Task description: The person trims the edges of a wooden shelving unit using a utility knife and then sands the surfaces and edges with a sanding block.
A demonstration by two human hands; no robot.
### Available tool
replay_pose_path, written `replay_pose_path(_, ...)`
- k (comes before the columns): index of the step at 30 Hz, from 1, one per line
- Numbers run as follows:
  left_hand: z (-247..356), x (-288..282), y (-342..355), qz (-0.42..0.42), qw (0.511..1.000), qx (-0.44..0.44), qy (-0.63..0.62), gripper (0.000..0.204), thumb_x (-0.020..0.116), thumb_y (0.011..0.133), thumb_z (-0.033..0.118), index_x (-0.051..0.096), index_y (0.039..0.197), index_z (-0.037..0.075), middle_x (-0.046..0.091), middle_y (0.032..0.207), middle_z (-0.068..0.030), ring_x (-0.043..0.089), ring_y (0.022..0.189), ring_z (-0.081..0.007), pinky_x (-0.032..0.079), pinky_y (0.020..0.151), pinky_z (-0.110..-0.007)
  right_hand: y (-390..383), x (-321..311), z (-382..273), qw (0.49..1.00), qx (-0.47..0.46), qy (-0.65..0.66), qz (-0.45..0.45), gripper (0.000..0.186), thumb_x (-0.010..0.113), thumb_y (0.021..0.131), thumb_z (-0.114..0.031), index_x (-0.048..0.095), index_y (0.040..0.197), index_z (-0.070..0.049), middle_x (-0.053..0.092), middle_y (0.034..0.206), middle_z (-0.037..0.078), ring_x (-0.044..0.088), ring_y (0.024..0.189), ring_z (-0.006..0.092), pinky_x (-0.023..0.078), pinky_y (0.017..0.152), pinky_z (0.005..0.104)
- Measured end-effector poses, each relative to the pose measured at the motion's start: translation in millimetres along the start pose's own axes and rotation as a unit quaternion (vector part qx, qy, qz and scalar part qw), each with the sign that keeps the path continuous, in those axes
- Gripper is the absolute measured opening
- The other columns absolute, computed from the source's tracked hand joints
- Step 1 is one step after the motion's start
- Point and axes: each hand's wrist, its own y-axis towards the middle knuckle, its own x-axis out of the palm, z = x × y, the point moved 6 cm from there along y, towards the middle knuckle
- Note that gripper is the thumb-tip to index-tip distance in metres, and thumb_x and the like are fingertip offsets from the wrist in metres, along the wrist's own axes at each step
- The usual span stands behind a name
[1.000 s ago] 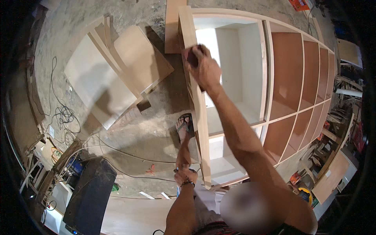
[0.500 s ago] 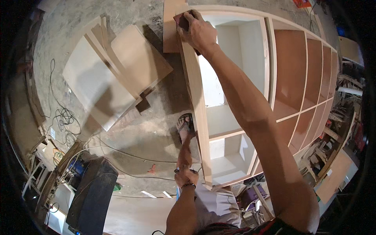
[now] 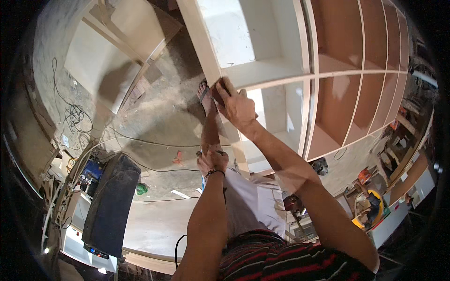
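Note:
My right hand (image 3: 238, 107) is closed on a dark reddish-brown piece of sandpaper (image 3: 217, 90), pressed against the pale wooden front edge (image 3: 199, 35) of a large cabinet (image 3: 276, 84). The hand covers much of the sheet. The cabinet lies with its open compartments facing up, some white inside and some brown. Over my bent leg, my left hand (image 3: 212, 161) is closed, with a dark bracelet at its wrist. Small dark ends show beside its fingers, but what it grips is unclear. My sandalled foot (image 3: 205, 93) stands by the cabinet's side.
Boards (image 3: 101, 61) lie on the concrete floor at the far left. Tangled cable (image 3: 77, 117) and a long cord cross the floor. A black box-shaped speaker (image 3: 112, 206) stands at the lower left. Wood scraps (image 3: 398, 145) and a yellow-and-black object (image 3: 370, 209) sit at the right.
My right hand has drawn the sandpaper along the edge from the cabinet's far end toward me. The view has shifted nearer my body. The left hand stays closed over my leg.

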Motion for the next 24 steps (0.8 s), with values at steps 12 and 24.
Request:
replay_pose_path(12,-8.5,42.2,-22.4,0.042,0.996,0.006,0.078,0.048,0.072,0.079,0.035,0.072,0.126,0.028,0.053,0.15,-0.0039,0.057,0.128,-0.0341,0.052,0.107,-0.045,-88.9,9.0,53.6,0.997,-0.074,0.037,0.006,0.047,0.065,0.094,-0.029,0.059,0.141,-0.022,0.05,0.154,-0.002,0.069,0.101,0.0349,0.063,0.07,0.0456)
replay_pose_path(24,28.8,10.8,-16.4,0.096,0.992,0.026,0.074,0.036,0.079,0.074,0.029,0.077,0.11,0.024,0.063,0.128,-0.0037,0.068,0.115,-0.0317,0.059,0.094,-0.047,-45.7,-73.9,255.8,0.978,-0.157,-0.138,0.011,0.066,0.079,0.08,-0.032,0.059,0.142,-0.036,0.046,0.159,-0.01,0.066,0.105,0.0311,0.063,0.076,0.0445)
